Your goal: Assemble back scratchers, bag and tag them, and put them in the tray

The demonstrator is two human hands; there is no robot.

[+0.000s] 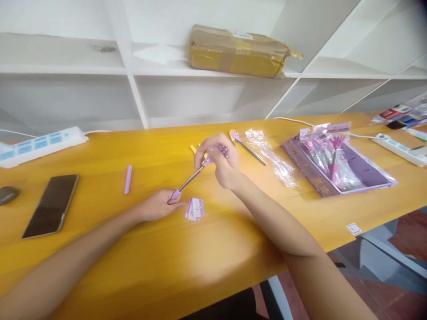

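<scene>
A back scratcher [191, 179] with a silver rod and purple ends is held slantwise above the table between my two hands. My left hand [159, 205] is closed around its lower purple end. At the hand-shaped purple head, my right hand [224, 160] has its fingers curled over it, partly hiding it. Small printed cards [195, 209] lie in a pile just right of my left hand. Beyond my right hand rests another metal-rod scratcher [252, 152], with purple and yellow heads at its far end. Yellow pieces [193, 150] are partly hidden behind my right hand.
A purple tube [128, 179] and a phone [50, 205] lie to the left. Clear plastic wrappers [271, 158] are beside an open purple box [313, 180] holding packaged scratchers. Power strips [43, 144] sit at both sides. A taped carton [236, 52] stands on the shelf.
</scene>
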